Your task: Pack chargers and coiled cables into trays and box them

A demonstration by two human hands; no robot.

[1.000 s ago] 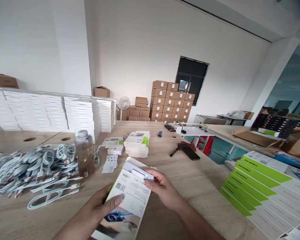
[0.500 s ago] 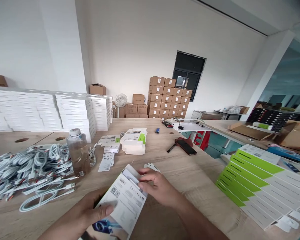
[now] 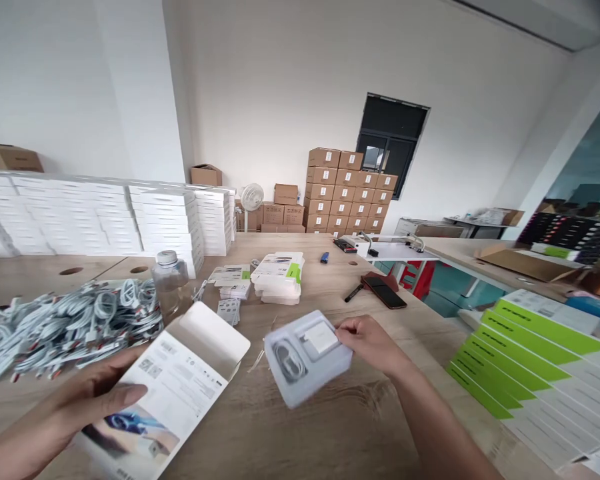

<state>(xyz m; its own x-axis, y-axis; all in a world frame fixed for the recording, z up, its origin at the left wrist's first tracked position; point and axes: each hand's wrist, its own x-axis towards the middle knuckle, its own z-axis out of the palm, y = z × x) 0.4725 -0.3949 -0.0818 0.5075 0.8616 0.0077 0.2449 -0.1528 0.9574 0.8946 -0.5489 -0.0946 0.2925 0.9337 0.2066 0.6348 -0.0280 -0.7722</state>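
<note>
My left hand (image 3: 100, 390) is closed around a white printed product box (image 3: 180, 380), thumb on its face. The box's flap is up and its top end stands open. To the right, my right hand (image 3: 370, 340) pinches the edge of a white plastic tray (image 3: 300, 390), clear of the box and tilted over the table. In the tray sit a coiled white cable (image 3: 289, 360) and a white charger (image 3: 321, 337). Left of the box lies a heap of coiled white cables (image 3: 80, 327), with a plastic bottle (image 3: 171, 287) beside it.
Flattened boxes (image 3: 280, 270) and leaflets (image 3: 229, 309) lie beyond my hands. A phone (image 3: 385, 292), a black marker (image 3: 353, 293) and a blue tool (image 3: 325, 257) are further right. Green-and-white boxes (image 3: 515, 360) are stacked at the right; white boxes (image 3: 165, 220) stand at the back left.
My right hand has drawn the tray out of the product box and moved it right. My left hand has carried the box to the left. The view has turned slightly.
</note>
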